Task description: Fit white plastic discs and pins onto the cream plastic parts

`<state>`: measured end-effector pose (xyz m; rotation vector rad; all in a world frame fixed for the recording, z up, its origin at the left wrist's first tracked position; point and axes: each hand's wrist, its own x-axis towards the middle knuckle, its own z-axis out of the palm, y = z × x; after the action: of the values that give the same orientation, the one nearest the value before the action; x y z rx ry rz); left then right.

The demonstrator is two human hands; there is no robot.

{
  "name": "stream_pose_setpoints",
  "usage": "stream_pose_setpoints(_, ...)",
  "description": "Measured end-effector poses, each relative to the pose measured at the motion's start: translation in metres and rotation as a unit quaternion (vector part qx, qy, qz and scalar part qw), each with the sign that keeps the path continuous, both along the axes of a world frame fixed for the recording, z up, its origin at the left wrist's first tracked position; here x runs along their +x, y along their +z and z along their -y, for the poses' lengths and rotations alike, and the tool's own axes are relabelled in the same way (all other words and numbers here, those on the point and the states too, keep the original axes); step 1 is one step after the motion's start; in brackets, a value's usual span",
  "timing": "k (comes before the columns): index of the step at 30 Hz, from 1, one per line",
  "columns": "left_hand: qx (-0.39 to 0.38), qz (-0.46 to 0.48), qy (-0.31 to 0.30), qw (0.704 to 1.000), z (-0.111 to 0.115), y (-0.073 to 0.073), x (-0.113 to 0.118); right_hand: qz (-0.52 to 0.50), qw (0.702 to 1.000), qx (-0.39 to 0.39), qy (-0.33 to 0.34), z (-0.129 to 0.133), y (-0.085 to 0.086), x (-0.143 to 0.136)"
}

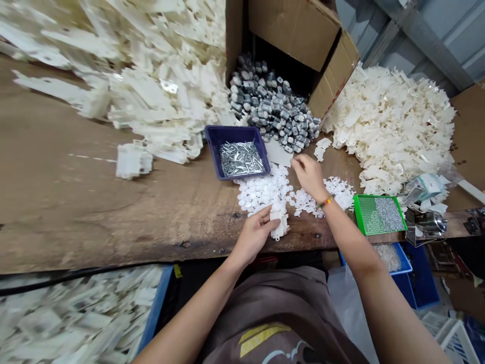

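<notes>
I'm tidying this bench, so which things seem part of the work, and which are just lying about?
Likely in use:
white part, in left hand
grey metal pieces, near right hand
white discs
dark tray of metal pins

Probably lying about:
plastic packaging, at right
shiny metal object, beside green tray

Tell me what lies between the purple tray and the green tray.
In the head view: a pile of white discs beside the purple tray, then small white pieces toward the green tray. The right hand crosses above this stretch.
</notes>
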<state>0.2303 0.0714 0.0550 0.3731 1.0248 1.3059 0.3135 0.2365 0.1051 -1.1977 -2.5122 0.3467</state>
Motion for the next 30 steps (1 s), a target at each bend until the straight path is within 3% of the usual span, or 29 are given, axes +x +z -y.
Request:
stream_pose_setpoints(3,-0.006,0.019,0.004,1.0,-0.003,0.006,-0.003,0.135,0.99,0.039,-0.019,-0.051,-0.013,-0.035)
stream_pose_setpoints(5,-0.005,0.019,0.008,1.0,-0.003,0.009,-0.005,0.206,0.977,0.053,-0.02,-0.064,-0.022,-0.049)
stream_pose_setpoints(16,0.029,0.023,0.044,0.998,-0.016,0.012,-0.01,0.238,0.967,0.079,-0.04,-0.056,-0.033,-0.045)
stream_pose_setpoints(20,0.037,0.003,0.064,0.997,-0.018,0.015,-0.01,0.22,0.973,0.046,-0.044,-0.056,-0.021,-0.048)
stream_pose_setpoints(23,0.033,-0.01,0.092,0.995,-0.021,0.014,-0.012,0.129,0.991,-0.032,-0.03,-0.032,-0.004,-0.031)
stream_pose_setpoints(26,0.036,-0.04,0.13,0.99,-0.026,0.01,-0.01,0.006,0.994,-0.092,0.051,0.017,0.006,-0.005)
stream_pose_setpoints(30,0.038,-0.085,0.189,0.978,-0.029,0.001,0.002,0.027,0.995,0.077,0.063,0.077,-0.006,0.017)
